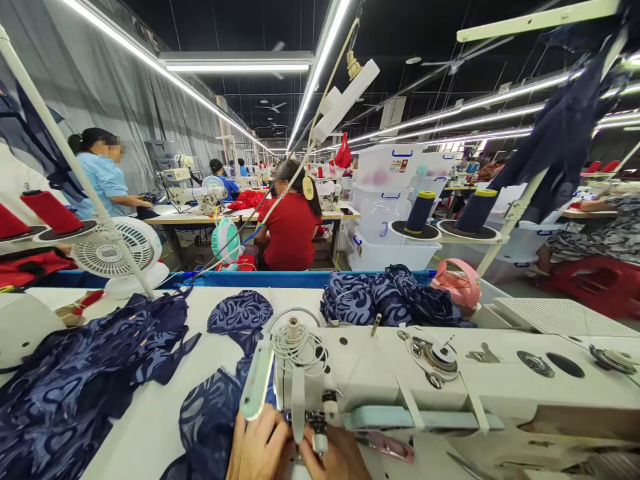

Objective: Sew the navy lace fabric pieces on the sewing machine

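My left hand [257, 445] is at the needle end of a white sewing machine [370, 360], its fingers bent and close together on navy patterned fabric [210, 407]. This fabric spreads over the table to the left of the hand and runs up behind it. On the other side of the needle area is my right hand [337, 453], fingers drawn together and partly covered by the machine's lower parts. What lies between the right fingertips is hidden. A lit lamp strip [257, 383] hangs just above my left hand.
Navy fabric pieces [95, 373] pile up at left; a bundled heap [385, 293] lies behind the machine. Thread cones [420, 212] stand on holders at right. A white fan [117, 247] is at left. Co-workers sit ahead, one in a red top [290, 230], beside stacked plastic boxes [380, 207].
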`<state>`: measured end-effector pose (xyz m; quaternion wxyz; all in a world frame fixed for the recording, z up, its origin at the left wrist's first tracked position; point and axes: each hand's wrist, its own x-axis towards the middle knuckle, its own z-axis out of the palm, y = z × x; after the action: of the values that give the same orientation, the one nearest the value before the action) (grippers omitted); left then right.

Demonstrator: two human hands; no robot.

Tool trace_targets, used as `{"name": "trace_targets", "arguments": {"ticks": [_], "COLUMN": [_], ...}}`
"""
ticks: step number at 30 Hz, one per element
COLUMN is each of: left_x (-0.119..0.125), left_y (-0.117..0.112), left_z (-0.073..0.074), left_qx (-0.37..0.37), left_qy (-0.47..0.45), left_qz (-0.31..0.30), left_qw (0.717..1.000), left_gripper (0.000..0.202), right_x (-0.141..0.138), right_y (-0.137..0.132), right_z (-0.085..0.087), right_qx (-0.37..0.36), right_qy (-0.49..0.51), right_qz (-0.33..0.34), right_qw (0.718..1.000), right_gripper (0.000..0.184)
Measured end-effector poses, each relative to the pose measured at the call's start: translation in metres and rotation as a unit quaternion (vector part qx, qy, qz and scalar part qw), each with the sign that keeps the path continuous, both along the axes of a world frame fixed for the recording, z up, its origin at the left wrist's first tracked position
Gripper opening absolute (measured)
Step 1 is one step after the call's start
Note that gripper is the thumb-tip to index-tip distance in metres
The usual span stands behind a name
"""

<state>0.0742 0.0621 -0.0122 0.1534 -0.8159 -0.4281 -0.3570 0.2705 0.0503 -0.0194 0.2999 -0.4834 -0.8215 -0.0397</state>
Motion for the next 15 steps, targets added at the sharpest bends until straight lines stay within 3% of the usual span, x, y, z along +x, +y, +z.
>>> {"name": "trace_targets", "arguments": {"ticks": [5, 8, 11, 12, 15], "left_x": [0.000, -0.002, -0.008, -0.010, -0.016], "left_y": [-0.002, 0.001, 0.005, 0.006, 0.008], "left_z": [0.003, 0.006, 0.009, 0.009, 0.008], "left_qx": [-0.016, -0.019, -0.016, -0.018, -0.027], "left_qy": [-0.004, 0.005, 0.026, 0.033, 0.036], "left_qz": [-0.002, -0.026, -0.074, -0.090, -0.117], "left_qw": [1.000, 0.999, 0.997, 0.995, 0.992], "left_gripper": [0.021, 0.026, 0.025, 0.025, 0.026], "right_x": [0.022, 0.015, -0.001, -0.005, -0.006], "right_y": [-0.002, 0.002, 0.008, 0.009, 0.006], "right_z": [0.010, 0.002, -0.011, -0.014, -0.016], "right_qx": [0.070, 0.122, 0.205, 0.225, 0.222], "right_qy": [-0.075, -0.079, 0.010, 0.027, -0.005], "right_qz": [0.054, 0.074, 0.061, 0.061, 0.078], "right_qw": [0.993, 0.987, 0.977, 0.972, 0.972], "right_gripper": [0.026, 0.026, 0.009, 0.011, 0.012]}}
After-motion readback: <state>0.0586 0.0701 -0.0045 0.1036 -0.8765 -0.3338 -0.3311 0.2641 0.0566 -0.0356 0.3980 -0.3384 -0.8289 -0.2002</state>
